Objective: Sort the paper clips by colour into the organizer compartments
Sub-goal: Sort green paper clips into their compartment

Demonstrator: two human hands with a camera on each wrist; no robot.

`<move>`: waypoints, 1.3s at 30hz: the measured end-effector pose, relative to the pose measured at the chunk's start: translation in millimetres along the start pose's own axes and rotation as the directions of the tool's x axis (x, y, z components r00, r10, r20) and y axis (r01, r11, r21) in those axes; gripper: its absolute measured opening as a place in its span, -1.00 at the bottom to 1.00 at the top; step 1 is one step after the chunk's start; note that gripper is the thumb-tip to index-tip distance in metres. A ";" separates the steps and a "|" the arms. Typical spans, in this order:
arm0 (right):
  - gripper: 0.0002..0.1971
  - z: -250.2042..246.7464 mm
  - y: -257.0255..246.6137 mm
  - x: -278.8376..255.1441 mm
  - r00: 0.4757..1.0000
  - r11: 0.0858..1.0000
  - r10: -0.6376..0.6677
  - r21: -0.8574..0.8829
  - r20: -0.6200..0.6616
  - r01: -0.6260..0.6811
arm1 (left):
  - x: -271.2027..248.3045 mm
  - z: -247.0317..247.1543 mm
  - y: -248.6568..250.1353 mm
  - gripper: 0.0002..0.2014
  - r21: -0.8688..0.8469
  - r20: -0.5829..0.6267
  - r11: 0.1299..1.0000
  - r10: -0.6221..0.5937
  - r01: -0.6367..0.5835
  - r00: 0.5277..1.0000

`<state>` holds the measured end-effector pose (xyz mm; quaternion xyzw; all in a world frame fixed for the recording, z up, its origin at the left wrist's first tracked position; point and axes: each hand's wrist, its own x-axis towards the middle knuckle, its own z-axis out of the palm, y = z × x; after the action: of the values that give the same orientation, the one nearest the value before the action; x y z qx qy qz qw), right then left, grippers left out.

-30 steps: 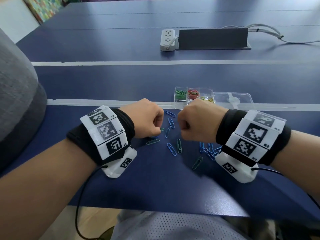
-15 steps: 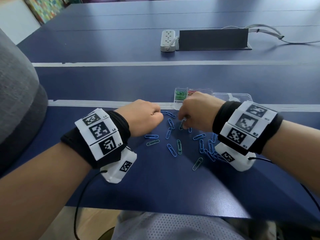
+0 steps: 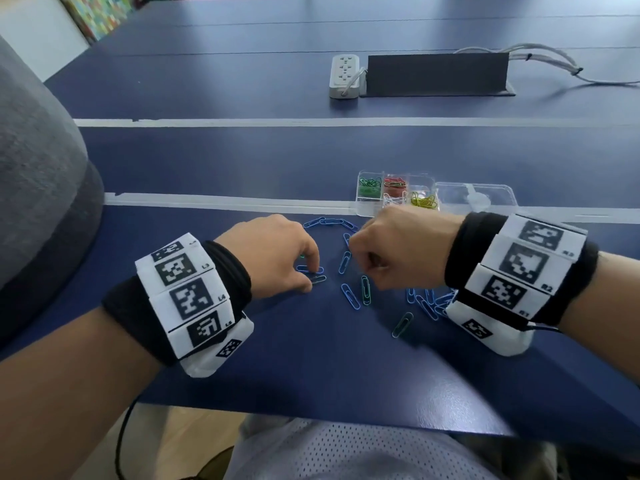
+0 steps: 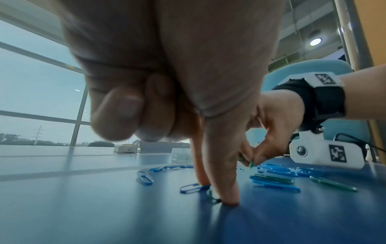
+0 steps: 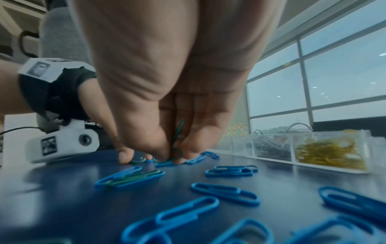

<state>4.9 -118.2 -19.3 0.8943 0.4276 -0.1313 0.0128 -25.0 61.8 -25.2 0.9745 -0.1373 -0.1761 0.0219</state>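
Several loose blue paper clips [image 3: 349, 296] and a few green ones [image 3: 366, 289] lie on the dark blue table [image 3: 311, 358]. The clear organizer [image 3: 433, 183] stands just beyond them, with green, red, white and yellow clips in separate compartments. My left hand [image 3: 311, 278] has thumb and index tips down on the table, pinching a dark green clip [image 4: 213, 197] beside a blue one [image 4: 193, 188]. My right hand [image 3: 375, 268] is curled over the pile. In the right wrist view its fingertips [image 5: 163, 152] pinch a green clip [image 5: 177, 132] that stands on end.
The organizer's open clear lid [image 3: 474, 197] lies to its right. A white power strip [image 3: 344, 76], a black upright panel [image 3: 438, 74] and grey cables [image 3: 554, 64] sit far back. A grey chair back [image 3: 34, 185] stands at the left. The table's near edge [image 3: 311, 415] is close to my body.
My right hand has drawn back from the organizer to the loose clips and pinched a green one. My left thumb and index have come down onto a dark green clip.
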 end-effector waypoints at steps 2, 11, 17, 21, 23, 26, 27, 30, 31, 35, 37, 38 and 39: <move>-0.75 1.4 -2.9 -4.1 0.999 0.999 -0.037 -0.019 0.022 0.037 | 0.6 -0.7 0.9 -0.80 -0.001 -0.011 1.000 -0.003 0.003 1.000; -0.61 -0.6 -2.6 -11.9 0.992 0.990 -0.126 -0.063 0.011 0.127 | -3.8 -2.4 -0.8 -0.91 -0.049 -0.058 0.998 0.033 -0.035 0.998; -0.59 3.3 -6.3 -13.7 0.990 0.989 -0.142 -0.027 0.028 0.142 | 4.9 -13.6 0.8 -0.71 -0.299 -0.072 0.954 -0.053 0.029 0.996; -0.62 5.7 -7.1 -14.8 0.983 0.982 -0.176 -0.059 0.041 0.179 | 10.9 -37.2 -4.6 -0.73 -0.334 -0.147 0.941 -0.099 0.045 0.984; -0.66 6.6 -7.2 -14.0 0.979 0.973 -0.196 -0.111 0.053 0.201 | 14.7 -41.0 -8.3 -0.68 -0.355 -0.177 0.934 -0.114 0.045 0.978; -0.70 8.5 -6.4 -11.1 0.972 0.953 -0.217 -0.196 0.084 0.230 | 22.4 -39.6 -9.8 -0.68 -0.347 -0.172 0.937 -0.108 0.042 0.979; -0.71 9.4 -6.2 -10.2 0.971 0.948 -0.222 -0.213 0.089 0.236 | 25.1 -38.3 -7.9 -0.71 -0.341 -0.159 0.939 -0.103 0.043 0.982; -0.72 12.9 -6.5 -8.3 0.970 0.938 -0.225 -0.249 0.090 0.241 | 36.4 -36.5 0.9 -0.74 -0.317 -0.130 0.947 -0.100 0.054 0.987; -0.73 14.0 -6.4 -7.9 0.970 0.936 -0.224 -0.256 0.091 0.240 | 41.2 -37.2 4.8 -0.73 -0.303 -0.124 0.951 -0.101 0.059 0.987; -0.77 14.4 -3.5 -9.8 0.978 0.953 -0.196 -0.222 0.072 0.207 | 64.8 -46.9 20.9 -0.71 -0.220 -0.110 0.975 -0.063 0.038 0.992; -0.77 15.2 -2.6 -10.9 0.980 0.960 -0.187 -0.198 0.065 0.196 | 79.7 -52.4 28.4 -0.71 -0.180 -0.134 0.983 -0.041 0.016 0.990; -0.77 15.4 -2.2 -11.2 0.982 0.965 -0.177 -0.188 0.060 0.185 | 87.5 -54.8 32.2 -0.71 -0.165 -0.145 0.986 -0.037 0.013 0.989; -0.77 15.0 -2.1 -11.3 0.986 0.970 -0.161 -0.177 0.052 0.167 | 94.8 -56.7 36.2 -0.71 -0.148 -0.155 0.989 -0.035 0.012 0.987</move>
<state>-6.8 -127.6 -30.9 0.8485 0.5098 -0.1090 0.0910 70.7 0.6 -0.8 0.9827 -0.1101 -0.1086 0.1022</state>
